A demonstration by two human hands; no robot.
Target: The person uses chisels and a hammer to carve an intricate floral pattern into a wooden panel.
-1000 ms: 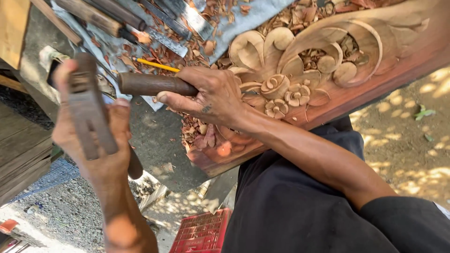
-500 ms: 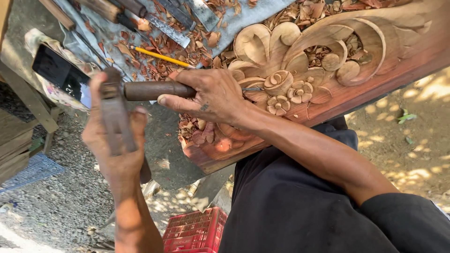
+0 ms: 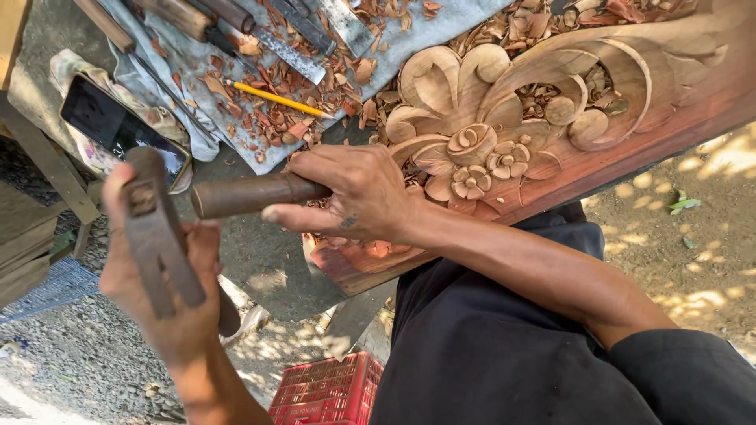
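Chisel (image 3: 244,194) lies in the right hand (image 3: 358,197), low on the left end of the big wood carving (image 3: 512,102). The fingers (image 3: 315,216) are closed tight around its brown handle. The round back end sticks out to the left. The sharp end is hidden under the hand, so I cannot tell just where it bites the wood.

The left hand (image 3: 169,307) has its fingers wrapped shut on a mallet (image 3: 161,252). Half a second ago the mallet head was right up beside the back end of the chisel. Now it sits lower and apart from it. The right hand has stayed at the same spot by the small carved flowers (image 3: 472,181). I think a tap has just been made, and the carving at this spot is not finished.

Wood chips (image 3: 268,110) lie all over the grey cloth (image 3: 441,24) above the hands. A yellow pencil (image 3: 276,98) and more tools (image 3: 276,43) lie among them. A dark phone (image 3: 118,130) rests at the left, and more of it shows now than a moment ago. A red crate (image 3: 327,389) stands on the ground below.
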